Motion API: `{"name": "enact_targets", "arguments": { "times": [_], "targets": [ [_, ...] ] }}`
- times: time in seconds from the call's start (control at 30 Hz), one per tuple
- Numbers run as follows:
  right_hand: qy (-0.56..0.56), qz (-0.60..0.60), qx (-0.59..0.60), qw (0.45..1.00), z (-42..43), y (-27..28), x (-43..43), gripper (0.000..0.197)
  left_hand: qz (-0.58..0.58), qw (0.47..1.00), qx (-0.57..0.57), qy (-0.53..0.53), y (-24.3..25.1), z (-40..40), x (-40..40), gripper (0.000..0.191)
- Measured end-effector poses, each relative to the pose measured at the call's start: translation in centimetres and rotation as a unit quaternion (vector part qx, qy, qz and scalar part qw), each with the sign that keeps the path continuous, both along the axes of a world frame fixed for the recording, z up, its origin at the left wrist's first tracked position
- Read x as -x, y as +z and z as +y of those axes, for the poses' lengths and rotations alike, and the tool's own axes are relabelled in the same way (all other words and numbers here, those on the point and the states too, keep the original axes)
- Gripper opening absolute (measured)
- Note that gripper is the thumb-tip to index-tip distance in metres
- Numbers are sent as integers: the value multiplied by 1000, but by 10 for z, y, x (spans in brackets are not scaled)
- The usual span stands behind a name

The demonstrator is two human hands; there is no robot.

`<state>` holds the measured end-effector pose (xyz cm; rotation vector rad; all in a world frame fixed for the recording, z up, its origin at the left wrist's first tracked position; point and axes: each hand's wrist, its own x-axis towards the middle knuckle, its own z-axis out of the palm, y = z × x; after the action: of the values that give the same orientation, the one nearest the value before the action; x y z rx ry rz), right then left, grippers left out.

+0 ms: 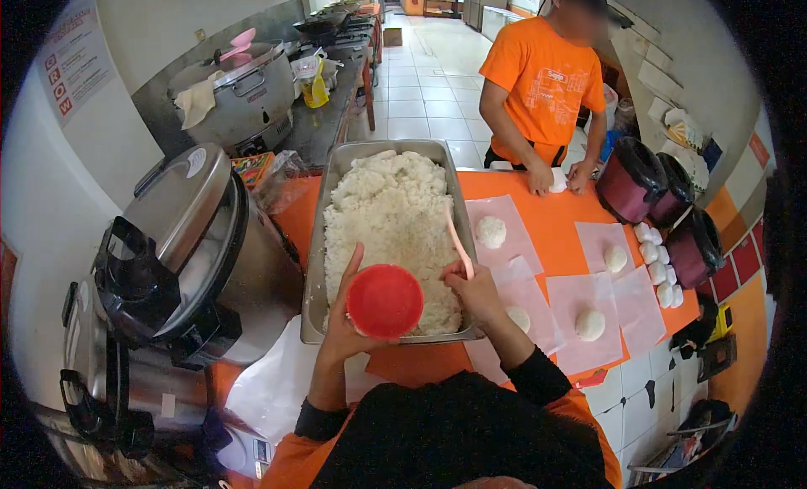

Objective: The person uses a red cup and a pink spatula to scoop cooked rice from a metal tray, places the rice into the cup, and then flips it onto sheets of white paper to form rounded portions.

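Note:
My left hand grips a small red plastic bowl from its left side, over the near end of a deep stainless steel pan. White cooked rice fills the pan, heaped higher at the far end. In my right hand is the handle of a pink rice paddle; its head end is over or in the rice by the pan's right wall. Right of the pan, rice mounds sit on sheets of wrapping paper, one partly hidden by my right forearm.
Large rice cookers crowd the left side. Across the orange table, a person handles a white packet. Wrapped white packets line up beside dark red containers at right. A large pot stands on the back-left counter.

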<state>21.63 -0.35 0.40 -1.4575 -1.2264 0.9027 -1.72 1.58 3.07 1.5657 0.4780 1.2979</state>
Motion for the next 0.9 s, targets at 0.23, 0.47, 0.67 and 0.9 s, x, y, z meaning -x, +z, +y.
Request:
{"name": "enact_targets", "arguments": {
  "times": [0.23, 0.47, 0.67, 0.9],
  "targets": [
    [79, -294, 38, 952, 4, 30, 5, 36, -44, 980, 158, -111, -9, -5, 27, 103],
    [134, -225, -133, 956, 8, 27, 12, 45, 36, 991, 57, -114, -25, 4, 34, 110],
    [135, -443, 29, 886, 33, 28, -10, 40, -90, 984, 151, -19, -28, 2, 59, 110],
    [291, -610, 47, 735, 50, 49, 18, 41, -70, 961, 106, 247, -48, 20, 74, 80]
  ]
}}
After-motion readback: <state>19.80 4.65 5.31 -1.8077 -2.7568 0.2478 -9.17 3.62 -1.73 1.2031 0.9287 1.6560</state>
